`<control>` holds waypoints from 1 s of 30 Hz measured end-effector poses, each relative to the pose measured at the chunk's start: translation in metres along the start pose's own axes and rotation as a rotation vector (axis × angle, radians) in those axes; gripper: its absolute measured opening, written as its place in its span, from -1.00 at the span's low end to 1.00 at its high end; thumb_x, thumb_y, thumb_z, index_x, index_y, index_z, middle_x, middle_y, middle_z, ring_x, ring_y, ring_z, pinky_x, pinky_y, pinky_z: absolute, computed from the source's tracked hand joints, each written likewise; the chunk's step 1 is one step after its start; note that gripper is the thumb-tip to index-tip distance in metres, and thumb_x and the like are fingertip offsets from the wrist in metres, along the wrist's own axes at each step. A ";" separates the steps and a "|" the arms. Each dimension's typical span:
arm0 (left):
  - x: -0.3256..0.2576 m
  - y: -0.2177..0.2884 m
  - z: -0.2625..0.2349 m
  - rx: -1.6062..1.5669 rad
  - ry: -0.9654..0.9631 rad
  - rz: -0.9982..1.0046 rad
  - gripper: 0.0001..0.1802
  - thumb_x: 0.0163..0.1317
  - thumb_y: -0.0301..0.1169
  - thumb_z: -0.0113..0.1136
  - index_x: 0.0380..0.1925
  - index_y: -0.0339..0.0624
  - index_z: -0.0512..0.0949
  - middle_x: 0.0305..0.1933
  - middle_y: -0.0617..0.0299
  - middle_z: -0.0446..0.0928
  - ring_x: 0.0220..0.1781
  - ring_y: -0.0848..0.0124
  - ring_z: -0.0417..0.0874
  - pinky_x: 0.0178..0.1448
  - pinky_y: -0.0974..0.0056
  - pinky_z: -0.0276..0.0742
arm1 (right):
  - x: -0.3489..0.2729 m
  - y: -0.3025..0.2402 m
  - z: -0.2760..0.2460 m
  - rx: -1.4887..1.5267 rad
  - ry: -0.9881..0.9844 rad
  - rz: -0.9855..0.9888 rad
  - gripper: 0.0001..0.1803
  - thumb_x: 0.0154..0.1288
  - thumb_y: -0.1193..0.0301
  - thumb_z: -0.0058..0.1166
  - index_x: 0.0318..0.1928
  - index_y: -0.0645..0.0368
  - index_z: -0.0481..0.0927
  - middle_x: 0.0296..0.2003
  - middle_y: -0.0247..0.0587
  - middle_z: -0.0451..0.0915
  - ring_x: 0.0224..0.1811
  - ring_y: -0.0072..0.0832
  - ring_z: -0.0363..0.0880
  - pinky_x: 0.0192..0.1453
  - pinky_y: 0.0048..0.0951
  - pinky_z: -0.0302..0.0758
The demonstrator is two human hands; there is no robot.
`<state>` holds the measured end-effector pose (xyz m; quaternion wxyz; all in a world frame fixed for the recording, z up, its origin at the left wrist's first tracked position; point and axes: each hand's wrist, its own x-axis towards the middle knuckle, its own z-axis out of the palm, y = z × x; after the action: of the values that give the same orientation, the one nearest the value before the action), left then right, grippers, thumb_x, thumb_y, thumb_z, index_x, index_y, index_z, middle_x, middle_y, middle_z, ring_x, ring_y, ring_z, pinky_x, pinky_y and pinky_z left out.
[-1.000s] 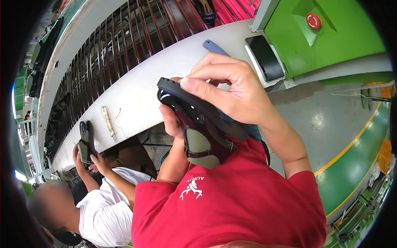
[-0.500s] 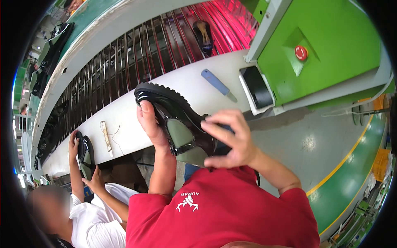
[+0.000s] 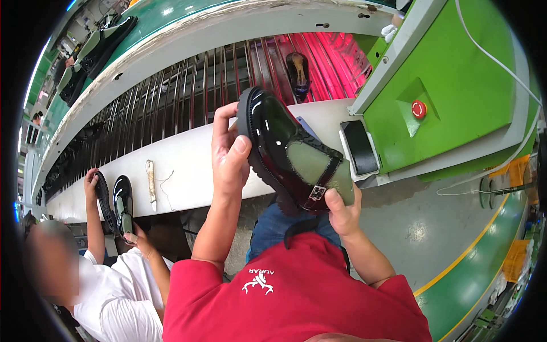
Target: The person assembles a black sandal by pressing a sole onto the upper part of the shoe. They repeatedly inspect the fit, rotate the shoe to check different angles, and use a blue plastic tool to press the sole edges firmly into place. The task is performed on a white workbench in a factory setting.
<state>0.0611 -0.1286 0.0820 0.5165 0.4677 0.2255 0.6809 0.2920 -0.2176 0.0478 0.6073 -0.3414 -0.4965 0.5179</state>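
Observation:
A glossy black buckled shoe [image 3: 270, 128] is held up between my two hands, with a pale green shoe last [image 3: 310, 159] filling its opening. My left hand [image 3: 231, 154] grips the toe end, its thumb pressed against the thick ridged sole. At the heel end my right hand [image 3: 345, 211] holds on, its thumb beside the last and the buckle; its other fingers are mostly hidden. A dark strap or flap hangs below the heel. Behind the shoe, part of a blue-handled tool [image 3: 309, 126] shows on the white ledge [image 3: 196, 142].
A dark shoe [image 3: 298, 74] lies on the metal rollers [image 3: 228, 74] under red light. To the right stand a phone [image 3: 360, 147] and a green machine panel [image 3: 450, 97] with a red button [image 3: 419, 109]. At left, a co-worker holds black shoes [image 3: 121, 199] near a wrapped stick [image 3: 151, 181].
The shoe has moved right and turned, so its top and buckle now show. My right hand has gone from spread fingers to gripping the heel end. The co-worker's shoes have separated.

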 end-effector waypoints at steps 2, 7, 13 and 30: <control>-0.001 0.001 -0.002 -0.028 -0.030 -0.037 -0.09 0.34 -0.04 0.51 0.50 -0.22 0.27 0.21 -0.01 0.67 0.21 0.29 0.74 0.32 0.19 0.65 | -0.005 0.007 -0.010 0.013 -0.012 0.062 -0.39 0.59 0.18 0.27 0.40 0.40 0.54 0.21 -0.14 0.69 0.21 -0.45 0.63 0.35 -0.35 0.53; -0.006 -0.001 -0.002 -0.055 -0.017 -0.107 -0.06 0.29 -0.13 0.53 0.51 -0.30 0.25 0.24 -0.05 0.66 0.25 0.24 0.74 0.38 0.14 0.64 | -0.003 0.001 -0.016 -0.047 -0.035 0.085 -0.38 0.62 0.23 0.21 0.47 0.40 0.48 0.28 -0.09 0.67 0.27 -0.40 0.66 0.38 -0.30 0.57; -0.008 -0.005 -0.003 -0.065 0.036 -0.130 0.01 0.21 -0.14 0.56 0.52 -0.38 0.26 0.27 -0.02 0.65 0.32 0.23 0.71 0.48 0.13 0.58 | 0.000 -0.015 -0.014 -0.164 -0.054 0.135 -0.46 0.60 0.28 0.21 0.38 0.42 0.56 0.16 -0.15 0.72 0.13 -0.46 0.67 0.29 -0.36 0.56; -0.010 -0.013 -0.012 -0.271 -0.135 -0.191 -0.18 0.45 0.08 0.11 0.44 -0.41 0.36 0.26 -0.24 0.62 0.30 -0.21 0.74 0.42 -0.20 0.68 | 0.007 -0.018 -0.019 -0.475 -0.157 -0.186 -0.25 0.27 0.27 0.56 0.37 0.45 0.63 0.01 0.01 0.73 -0.01 -0.27 0.70 0.15 -0.34 0.59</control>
<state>0.0567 -0.1311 0.0623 0.6512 0.4149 0.1401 0.6198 0.3150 -0.2133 0.0606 0.5146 -0.3862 -0.6789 0.3537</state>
